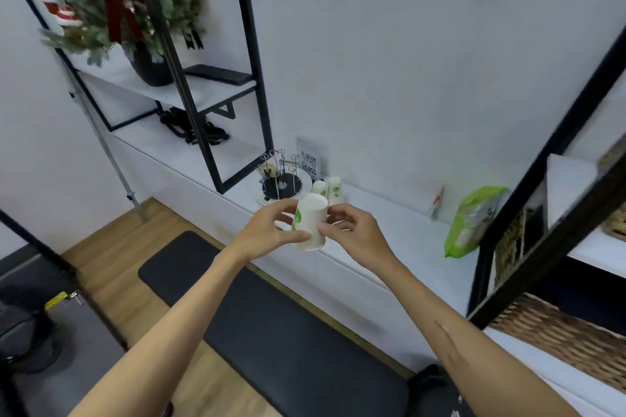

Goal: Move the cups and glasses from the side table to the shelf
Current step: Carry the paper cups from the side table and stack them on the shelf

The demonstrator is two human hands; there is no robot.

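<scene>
A white paper cup (312, 222) with a green leaf print is held upside down in the air over the front edge of the white counter (389, 234). My left hand (267, 230) grips its left side, thumb at the rim. My right hand (352, 230) pinches its right side near the rim. Two more white paper cups (330, 189) of the same print stand upside down on the counter just behind, next to a wire cup rack (281, 179) on a round tray.
A QR-code sign (310, 161) stands behind the rack. A green packet (472, 220) leans at the counter's right. Black-framed shelves (257, 78) hold a potted wreath and a keyboard at left; wicker baskets (559, 335) fill the shelf at right. A dark bench (271, 332) lies below.
</scene>
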